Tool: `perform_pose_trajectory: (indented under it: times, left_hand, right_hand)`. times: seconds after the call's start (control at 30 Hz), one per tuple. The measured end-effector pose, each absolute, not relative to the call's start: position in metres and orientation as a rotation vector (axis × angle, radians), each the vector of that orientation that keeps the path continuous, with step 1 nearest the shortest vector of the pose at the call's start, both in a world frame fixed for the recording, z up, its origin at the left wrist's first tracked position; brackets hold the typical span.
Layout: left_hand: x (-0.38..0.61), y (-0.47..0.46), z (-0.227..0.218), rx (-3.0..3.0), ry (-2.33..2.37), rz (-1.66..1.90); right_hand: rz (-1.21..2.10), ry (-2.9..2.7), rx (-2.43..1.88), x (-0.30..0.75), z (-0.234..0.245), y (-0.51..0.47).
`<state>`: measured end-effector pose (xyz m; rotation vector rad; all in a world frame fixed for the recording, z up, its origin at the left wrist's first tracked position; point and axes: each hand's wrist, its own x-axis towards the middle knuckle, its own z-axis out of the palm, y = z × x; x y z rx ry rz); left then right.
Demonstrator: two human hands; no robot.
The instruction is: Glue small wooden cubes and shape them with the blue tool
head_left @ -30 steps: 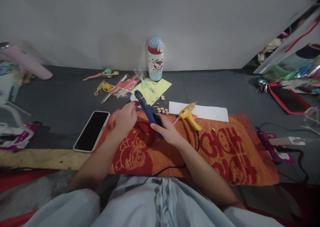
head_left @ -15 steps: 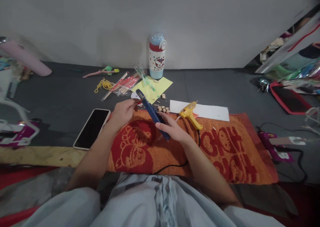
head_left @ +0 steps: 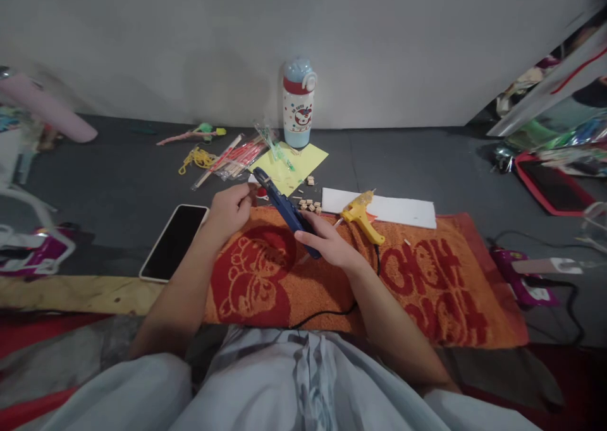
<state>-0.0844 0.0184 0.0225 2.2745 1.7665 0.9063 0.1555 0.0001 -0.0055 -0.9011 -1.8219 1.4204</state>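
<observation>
My right hand (head_left: pixel 327 238) is wrapped round a dark blue hand tool (head_left: pixel 283 208), which looks like a cutter with a metal head. Its head points up and left, over the edge of the yellow paper (head_left: pixel 308 165). Close to that head, my left hand (head_left: pixel 231 208) is closed in a pinch; what its fingertips hold is too small to make out. Beneath the tool's head lies a small red and white item (head_left: pixel 262 193). Several small wooden pieces (head_left: pixel 309 206) lie just right of the tool, above the orange towel (head_left: pixel 327 292).
A yellow glue gun (head_left: pixel 359 215) rests on a white board (head_left: pixel 403 210) to the right. Behind the paper stands a bottle (head_left: pixel 298 105). Wrapped red sticks (head_left: pixel 241 158) and yellow cord (head_left: pixel 199 159) lie back left, a phone (head_left: pixel 174 241) left of my left hand.
My left hand has drawn slightly left and up from the tool's head, uncovering more of the red and white item. My right hand keeps its hold, the tool tilting slightly.
</observation>
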Motion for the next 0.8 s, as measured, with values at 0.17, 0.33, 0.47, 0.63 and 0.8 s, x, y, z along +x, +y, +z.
perform_pose_trajectory:
  times: [0.17, 0.33, 0.47, 0.63, 0.8]
  left_hand:
    - [-0.0873, 0.0181, 0.0219, 2.359, 1.822, 0.809]
    - [-0.0874, 0.0167, 0.0228, 2.381, 1.837, 0.817]
    - [-0.0873, 0.0166, 0.0230, 2.385, 1.835, 0.812]
    - [-0.0879, 0.0167, 0.0229, 2.373, 1.845, 0.787]
    - [-0.0869, 0.0156, 0.0238, 2.366, 1.853, 0.798]
  right_hand:
    - [1.389, -1.848, -0.916, 0.1552, -0.0099, 0.0019]
    - [1.397, -1.861, -0.938, 0.1551, -0.0117, 0.0028]
    - [1.409, -1.855, -0.951, 0.1552, -0.0106, 0.0025]
    - [1.447, -1.822, -0.957, 0.1563, -0.0097, 0.0015]
    - [1.405, -1.852, -0.949, 0.1557, -0.0097, 0.0019]
